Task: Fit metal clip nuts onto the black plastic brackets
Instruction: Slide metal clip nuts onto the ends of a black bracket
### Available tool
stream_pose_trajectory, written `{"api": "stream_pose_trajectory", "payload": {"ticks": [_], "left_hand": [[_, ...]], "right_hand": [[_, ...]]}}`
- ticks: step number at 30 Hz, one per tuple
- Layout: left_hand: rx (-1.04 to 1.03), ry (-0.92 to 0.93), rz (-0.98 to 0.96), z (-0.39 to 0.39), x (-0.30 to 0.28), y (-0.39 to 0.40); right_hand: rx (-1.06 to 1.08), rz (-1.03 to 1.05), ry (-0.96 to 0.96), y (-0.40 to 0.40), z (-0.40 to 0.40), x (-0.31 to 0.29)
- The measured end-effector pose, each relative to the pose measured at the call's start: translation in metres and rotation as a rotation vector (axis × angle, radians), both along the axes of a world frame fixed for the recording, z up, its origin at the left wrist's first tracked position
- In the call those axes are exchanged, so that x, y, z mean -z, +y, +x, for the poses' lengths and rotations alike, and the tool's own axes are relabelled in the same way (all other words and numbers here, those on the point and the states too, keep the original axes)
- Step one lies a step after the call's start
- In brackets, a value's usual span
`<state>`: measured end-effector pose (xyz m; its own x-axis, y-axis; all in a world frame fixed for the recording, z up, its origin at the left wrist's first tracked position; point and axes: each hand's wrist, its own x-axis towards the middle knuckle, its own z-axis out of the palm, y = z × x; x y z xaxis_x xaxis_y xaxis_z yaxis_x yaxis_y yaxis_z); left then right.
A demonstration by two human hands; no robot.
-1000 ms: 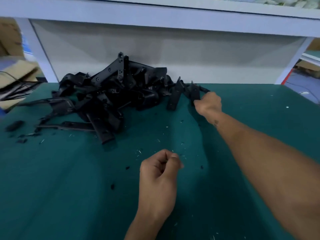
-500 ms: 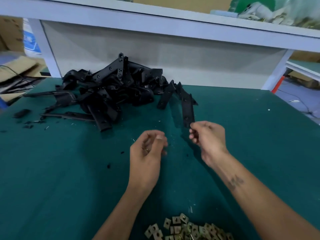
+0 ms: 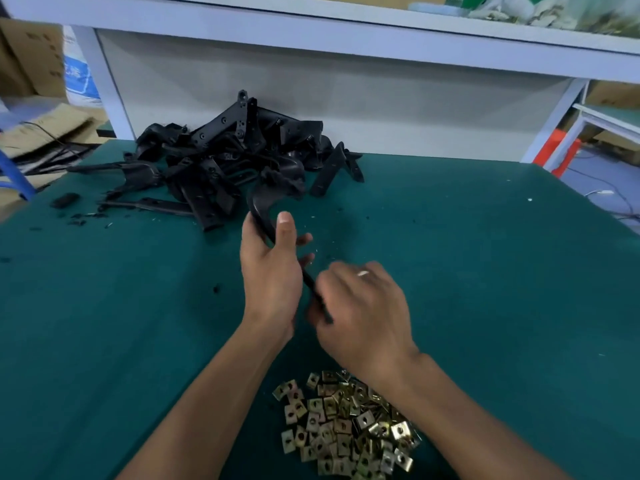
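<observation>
A bracket (image 3: 260, 211) is held up over the green bench (image 3: 485, 271), between the pile of brackets (image 3: 221, 161) at the back and the heap of clip nuts (image 3: 346, 424) near the front edge. The left hand (image 3: 273, 271) grips the bracket around its curved upper part, thumb laid along it. The right hand (image 3: 360, 306) is blurred; its fingers are curled at the bracket's lower end, and they seem to pinch it, though whether a nut sits between them I cannot tell (a pale glint shows on the knuckles, but it is too smeared to name).

By the look of it, the step in hand is the start of one fitting: a bracket has been picked and is being turned into position, with no nut visibly seated on it yet. Most of the work appears to lie ahead, since the pile is large and none of its brackets visibly carries a nut.

The next move likely calls for the left hand to steady the bracket with its mounting tab exposed, while the right takes one nut from the heap, lines its open mouth with the tab edge, and pushes it on squarely until its hole meets the hole in the plastic. A skewed push could spread the clip or leave it half seated.
</observation>
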<state>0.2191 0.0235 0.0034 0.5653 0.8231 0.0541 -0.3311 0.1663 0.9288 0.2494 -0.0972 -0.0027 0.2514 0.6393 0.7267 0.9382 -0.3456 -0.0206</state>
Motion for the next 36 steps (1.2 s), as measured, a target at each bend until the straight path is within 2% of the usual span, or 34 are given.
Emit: {"api": "stream_pose_trajectory", "payload": {"ticks": [2,3,5,9,11,13,17,19,22,24,27,31,33,36], "left_hand": [[-0.027,0.045,0.002,0.000,0.000,0.004],[-0.053,0.060,0.004,-0.001,-0.001,0.009],[-0.117,0.125,0.087,-0.005,-0.002,0.021],[-0.171,0.295,0.447,-0.017,-0.005,0.044],[-0.194,0.373,0.563,-0.022,-0.007,0.051],[-0.265,0.531,0.698,-0.026,-0.010,0.055],[-0.326,0.732,0.778,-0.029,-0.017,0.051],[-0.451,0.871,0.877,-0.029,-0.018,0.047],[-0.579,0.953,0.955,-0.026,-0.016,0.040],[-0.548,0.967,0.989,-0.025,-0.011,0.036],[-0.473,0.857,0.957,-0.023,-0.005,0.033],[-0.473,0.532,0.807,-0.020,0.001,0.031],[-0.474,0.503,0.731,-0.018,0.006,0.032],[-0.490,0.550,0.809,-0.018,0.014,0.033]], "right_hand": [[-0.178,-0.176,-0.028,-0.001,-0.003,0.001],[-0.243,-0.240,0.018,-0.003,-0.003,0.001],[-0.292,-0.219,0.237,-0.010,0.003,0.002],[-0.299,0.066,0.796,-0.027,0.027,0.009],[-0.324,0.026,0.976,-0.035,0.036,0.011],[-0.339,-0.147,1.065,-0.040,0.040,0.009],[-0.355,-0.456,1.065,-0.045,0.038,-0.004],[-0.332,-0.559,1.012,-0.046,0.033,-0.008],[-0.277,-0.633,0.944,-0.048,0.029,-0.016],[-0.276,-0.658,0.979,-0.051,0.031,-0.021],[-0.284,-0.702,1.002,-0.054,0.031,-0.022],[-0.291,-0.704,0.967,-0.052,0.030,-0.016],[-0.311,-0.662,0.992,-0.053,0.032,-0.013],[-0.318,-0.555,1.029,-0.052,0.036,-0.008]]}}
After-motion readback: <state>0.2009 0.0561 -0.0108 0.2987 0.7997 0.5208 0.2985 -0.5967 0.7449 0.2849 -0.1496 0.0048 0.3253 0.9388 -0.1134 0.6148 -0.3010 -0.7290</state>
